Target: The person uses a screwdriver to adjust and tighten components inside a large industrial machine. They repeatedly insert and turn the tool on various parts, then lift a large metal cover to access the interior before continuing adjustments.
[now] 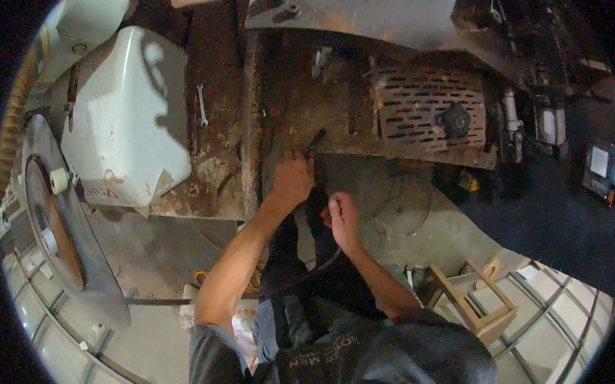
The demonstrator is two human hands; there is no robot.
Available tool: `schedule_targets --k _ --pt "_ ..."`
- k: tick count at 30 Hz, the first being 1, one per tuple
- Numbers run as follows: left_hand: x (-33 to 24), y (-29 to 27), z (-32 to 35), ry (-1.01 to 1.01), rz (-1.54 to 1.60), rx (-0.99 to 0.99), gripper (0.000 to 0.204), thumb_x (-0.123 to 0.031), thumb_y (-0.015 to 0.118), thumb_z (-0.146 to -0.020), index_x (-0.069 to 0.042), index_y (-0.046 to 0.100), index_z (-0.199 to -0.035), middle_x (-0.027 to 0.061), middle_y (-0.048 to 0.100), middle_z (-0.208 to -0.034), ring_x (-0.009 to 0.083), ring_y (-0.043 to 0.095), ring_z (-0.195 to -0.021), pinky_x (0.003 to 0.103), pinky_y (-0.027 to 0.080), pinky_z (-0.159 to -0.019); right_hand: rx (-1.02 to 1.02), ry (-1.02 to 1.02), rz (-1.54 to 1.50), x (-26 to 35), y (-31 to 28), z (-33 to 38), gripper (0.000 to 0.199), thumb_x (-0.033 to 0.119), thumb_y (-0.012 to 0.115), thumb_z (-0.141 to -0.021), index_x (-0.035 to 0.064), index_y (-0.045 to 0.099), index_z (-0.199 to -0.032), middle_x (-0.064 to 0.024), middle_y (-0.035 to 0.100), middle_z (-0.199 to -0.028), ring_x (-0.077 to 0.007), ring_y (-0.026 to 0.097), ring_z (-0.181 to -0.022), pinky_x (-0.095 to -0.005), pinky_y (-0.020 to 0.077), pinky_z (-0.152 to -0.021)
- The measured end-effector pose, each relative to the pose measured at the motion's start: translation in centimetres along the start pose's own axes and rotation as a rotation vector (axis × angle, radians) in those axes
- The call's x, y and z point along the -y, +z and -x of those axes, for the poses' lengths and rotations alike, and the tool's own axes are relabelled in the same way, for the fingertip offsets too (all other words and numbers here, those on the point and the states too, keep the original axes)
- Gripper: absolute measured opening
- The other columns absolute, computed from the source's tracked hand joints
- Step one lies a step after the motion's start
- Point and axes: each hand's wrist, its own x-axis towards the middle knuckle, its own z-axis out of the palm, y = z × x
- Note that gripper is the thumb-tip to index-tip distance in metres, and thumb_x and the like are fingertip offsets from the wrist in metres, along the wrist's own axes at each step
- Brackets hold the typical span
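Note:
At the front edge of the rusty workbench, my left hand has its fingers closed round the near end of a short, dark, stick-like piece. A small red spot shows beside those fingertips. Lower and to the right, my right hand is curled with the thumb on top; what lies in it, if anything, is hidden. A dark strap or cable curves across my lap from beside the right wrist, passes behind my left forearm and runs towards a large grey disc at the left.
A glossy white housing covers the bench's left part, with a combination spanner beside it. At the right lie a slotted metal plate and a dark round knob-like part. A wooden frame stands on the floor, lower right.

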Motion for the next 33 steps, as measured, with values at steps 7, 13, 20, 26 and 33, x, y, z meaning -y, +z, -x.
schedule_targets --k 7,13,20,26,33 --pt "-2.4 -3.6 -4.3 0.308 -0.315 0.014 0.037 -0.020 0.061 -0.088 0.002 0.061 -0.117 0.0260 0.064 -0.096 0.0447 0.061 -0.090 0.055 0.051 -0.077 0.247 0.107 -0.445 16.5 -4.4 2.5 0.038 0.037 0.048 -0.103 0.0041 0.060 -0.119 0.0012 0.051 -0.068 -0.0066 0.040 -0.058 -0.0236 0.0326 -0.054" --pt "-13.6 -15.6 9.2 0.296 0.706 0.224 0.040 -0.028 0.054 -0.099 -0.003 0.057 -0.130 0.0235 0.068 -0.105 0.0358 0.067 -0.096 0.042 0.054 -0.083 0.115 -0.044 -1.105 30.8 -8.3 0.4 0.028 0.024 0.051 -0.101 0.0020 0.055 -0.118 0.0034 0.035 -0.065 -0.0079 0.029 -0.053 -0.0228 0.0301 -0.047" --pt "-17.4 -26.9 15.1 0.495 0.617 -0.044 0.067 -0.030 0.070 -0.085 0.004 0.047 -0.138 0.0166 0.065 -0.099 0.0282 0.065 -0.079 0.039 0.052 -0.076 0.230 -0.693 -1.079 35.4 -22.7 -6.7 0.019 0.009 0.049 -0.099 -0.0013 0.055 -0.115 -0.0025 0.045 -0.084 -0.0108 0.042 -0.074 -0.0228 0.0395 -0.071" --pt "-14.3 -25.3 16.9 0.516 0.050 -0.231 0.072 -0.029 0.072 -0.080 0.006 0.045 -0.137 0.0212 0.052 -0.123 0.0346 0.048 -0.121 0.044 0.049 -0.092 -0.941 -0.662 0.414 35.2 -31.2 -8.3 0.038 0.021 0.068 -0.091 0.0000 0.064 -0.123 -0.0101 0.069 -0.115 -0.0189 0.064 -0.103 -0.0336 0.0483 -0.093" --pt "-4.1 -21.5 19.9 0.235 -0.015 -0.298 0.087 -0.039 0.077 -0.077 0.001 0.037 -0.145 0.0218 0.042 -0.139 0.0394 0.037 -0.131 0.053 0.034 -0.107 -1.078 -0.691 0.616 38.2 -37.9 -9.7 0.041 0.025 0.053 -0.099 0.0049 0.054 -0.135 -0.0097 0.058 -0.132 -0.0246 0.055 -0.120 -0.0382 0.0411 -0.103"
